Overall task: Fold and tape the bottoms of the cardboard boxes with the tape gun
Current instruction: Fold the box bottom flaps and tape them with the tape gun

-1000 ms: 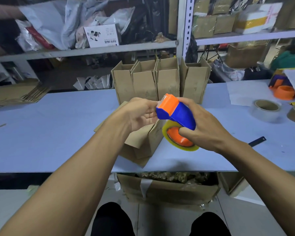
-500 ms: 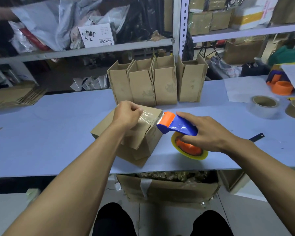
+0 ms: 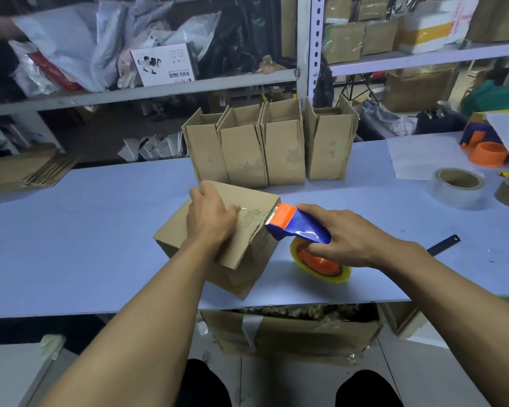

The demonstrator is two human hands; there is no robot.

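A small cardboard box [image 3: 247, 207] lies bottom-up, tilted, on the pale blue table [image 3: 86, 230]. My left hand [image 3: 210, 218] presses flat on the box's folded flaps, over clear tape. My right hand [image 3: 344, 233] grips the blue and orange tape gun [image 3: 294, 224], whose orange head touches the box's right top edge. The gun's roll of clear tape [image 3: 323, 265] hangs under my hand, near the table. Several open cardboard boxes [image 3: 276, 148] stand upright in a row behind.
Two loose tape rolls [image 3: 457, 186] and a second orange and blue tape gun [image 3: 485, 148] sit at the right, beside a paper sheet [image 3: 412, 157]. Flat cardboard [image 3: 21, 171] is stacked at far left. A black ruler [image 3: 441, 245] lies by my right wrist. A large box [image 3: 291, 333] stands under the table.
The tape gun came down from in front of me to the box's right edge, drawing tape across the top. My left hand went from pinching the tape end to pressing flat on the box.
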